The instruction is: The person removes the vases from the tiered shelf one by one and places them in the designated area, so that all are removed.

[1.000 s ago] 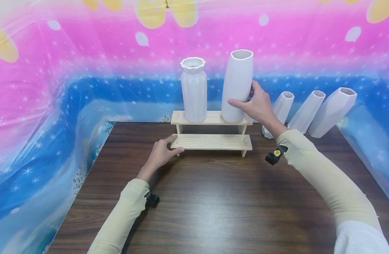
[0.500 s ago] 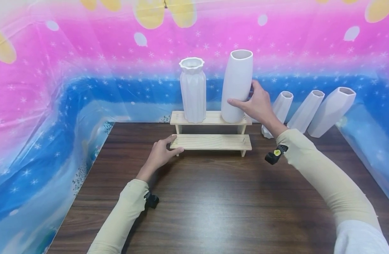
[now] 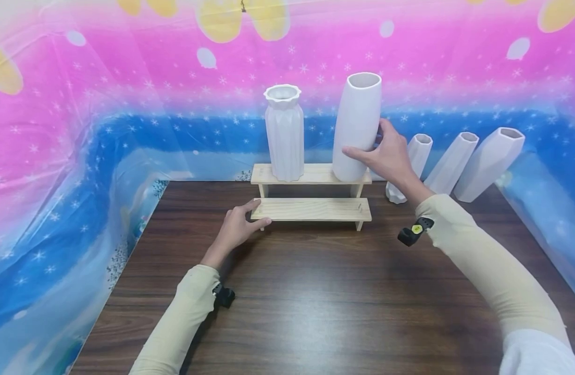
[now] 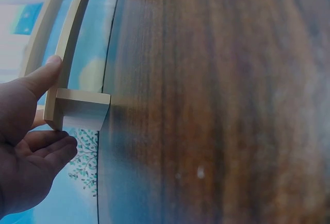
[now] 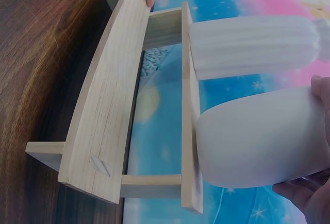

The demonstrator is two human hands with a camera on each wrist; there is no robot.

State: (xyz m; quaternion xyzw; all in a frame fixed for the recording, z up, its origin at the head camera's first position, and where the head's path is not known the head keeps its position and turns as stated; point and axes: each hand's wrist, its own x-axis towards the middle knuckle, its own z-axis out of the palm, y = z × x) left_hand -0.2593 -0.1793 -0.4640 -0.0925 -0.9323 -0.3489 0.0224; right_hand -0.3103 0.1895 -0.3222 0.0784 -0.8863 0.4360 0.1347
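My right hand (image 3: 391, 156) grips a tall smooth white vase (image 3: 357, 127) low on its side, thumb across the front. The vase stands upright at the right end of the upper shelf of a two-step wooden stand (image 3: 311, 209); the right wrist view shows its base (image 5: 216, 147) right at the shelf board. To its left on the same shelf is a fluted white vase (image 3: 285, 138) with a scalloped rim. My left hand (image 3: 236, 225) pinches the left end of the lower shelf, thumb on one side and fingers on the other, as the left wrist view shows the hand (image 4: 31, 147) too.
Three more white vases stand on the table to the right: a small one (image 3: 420, 153) partly behind my right hand, a slim one (image 3: 453, 164) and a wider faceted one (image 3: 491, 164). The brown wooden table (image 3: 311, 302) meets a printed cloth backdrop (image 3: 175, 104).
In the last half second my right hand has shifted the smooth vase slightly right along the upper shelf. The left hand stays at the lower shelf's end.
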